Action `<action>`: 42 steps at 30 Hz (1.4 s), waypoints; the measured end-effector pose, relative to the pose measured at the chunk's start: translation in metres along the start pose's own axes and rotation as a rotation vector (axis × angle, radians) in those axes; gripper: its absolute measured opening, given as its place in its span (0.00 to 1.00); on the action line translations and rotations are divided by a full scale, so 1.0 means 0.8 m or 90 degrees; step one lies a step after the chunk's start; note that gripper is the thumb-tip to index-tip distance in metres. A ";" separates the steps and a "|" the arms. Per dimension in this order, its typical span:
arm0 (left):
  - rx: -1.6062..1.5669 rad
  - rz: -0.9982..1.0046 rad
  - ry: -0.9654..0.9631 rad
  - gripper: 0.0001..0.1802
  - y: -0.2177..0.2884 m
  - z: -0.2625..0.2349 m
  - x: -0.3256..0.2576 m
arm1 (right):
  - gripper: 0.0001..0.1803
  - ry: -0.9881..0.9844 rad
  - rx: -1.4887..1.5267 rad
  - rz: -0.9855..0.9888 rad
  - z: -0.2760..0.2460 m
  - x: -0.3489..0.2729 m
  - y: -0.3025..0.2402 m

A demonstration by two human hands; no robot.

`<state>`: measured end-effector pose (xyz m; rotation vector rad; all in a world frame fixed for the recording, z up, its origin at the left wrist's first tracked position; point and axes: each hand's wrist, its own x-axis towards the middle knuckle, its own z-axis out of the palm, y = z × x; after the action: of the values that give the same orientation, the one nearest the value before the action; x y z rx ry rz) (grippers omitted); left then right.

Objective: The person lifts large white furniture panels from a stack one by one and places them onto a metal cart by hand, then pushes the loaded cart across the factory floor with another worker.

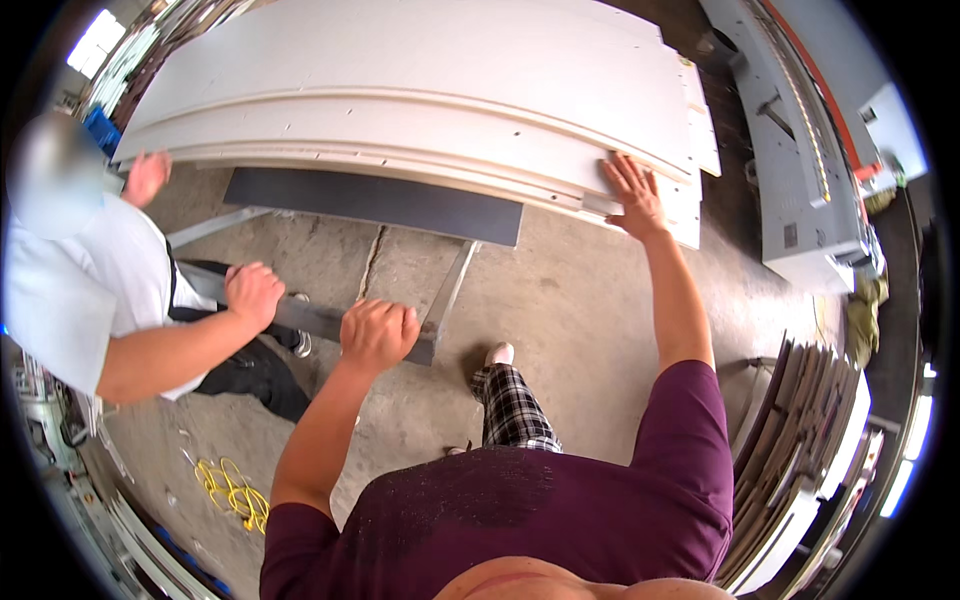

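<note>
A stack of large white panels lies on a low metal cart with a dark deck. My right hand rests flat, fingers spread, on the near right edge of the stack. My left hand is curled into a fist in the air above the concrete floor, close to the cart's metal frame, and holds nothing I can see. A person in a white shirt stands at the left, one hand on the stack's left corner, the other hand closed near the frame.
A grey machine runs along the right. More panels stand on edge in a rack at lower right. A yellow cable lies coiled on the cracked concrete floor at lower left.
</note>
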<state>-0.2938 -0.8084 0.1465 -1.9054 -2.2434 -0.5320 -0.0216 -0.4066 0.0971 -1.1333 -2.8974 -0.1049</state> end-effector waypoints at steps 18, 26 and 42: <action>0.030 -0.028 0.106 0.14 0.060 0.032 -0.097 | 0.65 0.100 0.035 -0.034 -0.008 -0.024 -0.030; 0.014 0.011 0.127 0.14 0.053 0.032 -0.108 | 0.66 0.127 0.048 -0.006 0.003 -0.044 -0.036; -0.019 -0.031 0.090 0.13 -0.023 0.012 -0.095 | 0.68 0.045 0.009 0.027 -0.031 -0.013 -0.083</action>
<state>-0.2970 -0.8772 0.1091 -1.7702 -2.2086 -0.6877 -0.0592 -0.4643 0.1180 -1.1626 -2.8074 -0.1201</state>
